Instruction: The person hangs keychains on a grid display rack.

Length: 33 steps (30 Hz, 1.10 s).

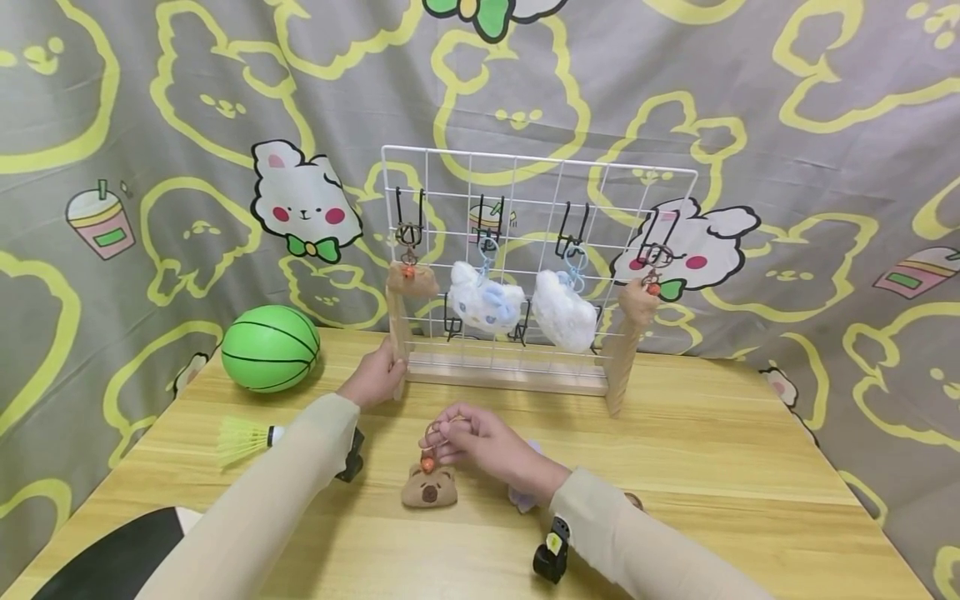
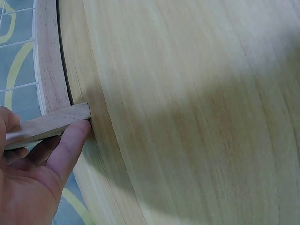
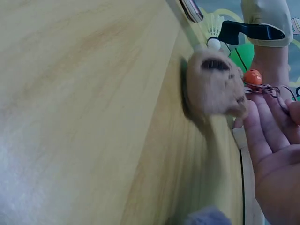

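My left hand (image 1: 373, 375) grips the left wooden side post (image 1: 398, 329) of a white wire grid rack (image 1: 517, 383), low down near the tabletop. In the left wrist view the thumb and fingers close around the post's end (image 2: 70, 115). My right hand (image 1: 483, 442) pinches the metal ring of a brown bear-faced plush keychain (image 1: 430, 489) with an orange bead (image 3: 253, 77). The plush hangs just over the table in front of the rack. Brown plush keychains (image 1: 415, 282) hang at both rack ends, and two white fluffy ones (image 1: 487, 300) hang between them on black hooks.
A green ball (image 1: 270, 348) and a yellow shuttlecock (image 1: 243, 440) are on the table's left. A black-and-white object (image 1: 120, 558) lies at the near left. A lilac plush (image 1: 522, 498) is partly hidden behind my right wrist. A patterned curtain (image 1: 525, 75) stands behind.
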{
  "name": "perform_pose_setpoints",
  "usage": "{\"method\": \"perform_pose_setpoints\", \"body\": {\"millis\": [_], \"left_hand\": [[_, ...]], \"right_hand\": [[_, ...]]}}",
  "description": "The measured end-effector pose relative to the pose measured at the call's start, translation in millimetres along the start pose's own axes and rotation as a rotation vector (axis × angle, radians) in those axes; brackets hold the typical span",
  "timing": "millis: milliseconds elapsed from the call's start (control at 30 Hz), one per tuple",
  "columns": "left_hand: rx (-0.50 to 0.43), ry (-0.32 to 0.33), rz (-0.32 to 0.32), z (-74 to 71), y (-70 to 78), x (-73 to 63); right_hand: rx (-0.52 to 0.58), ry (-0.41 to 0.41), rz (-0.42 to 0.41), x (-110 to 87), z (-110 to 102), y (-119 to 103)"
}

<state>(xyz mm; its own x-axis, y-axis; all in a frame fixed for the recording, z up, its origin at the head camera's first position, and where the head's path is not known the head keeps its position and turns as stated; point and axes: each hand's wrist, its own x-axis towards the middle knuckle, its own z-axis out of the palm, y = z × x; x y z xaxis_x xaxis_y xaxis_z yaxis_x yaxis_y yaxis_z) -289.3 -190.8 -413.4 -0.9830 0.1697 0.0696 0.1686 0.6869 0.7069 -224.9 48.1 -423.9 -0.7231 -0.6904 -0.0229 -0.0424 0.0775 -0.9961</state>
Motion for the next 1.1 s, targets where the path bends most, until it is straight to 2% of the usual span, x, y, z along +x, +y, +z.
{"method": "perform_pose_setpoints", "body": {"millis": [300, 600, 800, 1000, 1100], "left_hand": [[0.0, -0.005, -0.003, 1.4, -2.8, 1.2], [-0.01, -0.009, -0.02, 0.8, -4.3, 3.1], [-0.005, -0.007, -0.016, 0.2, -2.3, 3.7], [0.004, -0.003, -0.014, -0.2, -0.4, 2.3], [0.006, -0.002, -0.016, 0.1, -1.3, 2.0]], "right_hand": [[-0.007, 0.093, -0.04, 4.1, -4.0, -8.7], [-0.065, 0.211, -0.205, 10.9, -11.0, -26.0], [-0.09, 0.315, -0.273, 20.8, -11.3, -37.7], [-0.04, 0.382, -0.281, 33.5, -7.6, -47.1], [-0.012, 0.442, -0.267, 39.7, -5.1, -48.2]]}}
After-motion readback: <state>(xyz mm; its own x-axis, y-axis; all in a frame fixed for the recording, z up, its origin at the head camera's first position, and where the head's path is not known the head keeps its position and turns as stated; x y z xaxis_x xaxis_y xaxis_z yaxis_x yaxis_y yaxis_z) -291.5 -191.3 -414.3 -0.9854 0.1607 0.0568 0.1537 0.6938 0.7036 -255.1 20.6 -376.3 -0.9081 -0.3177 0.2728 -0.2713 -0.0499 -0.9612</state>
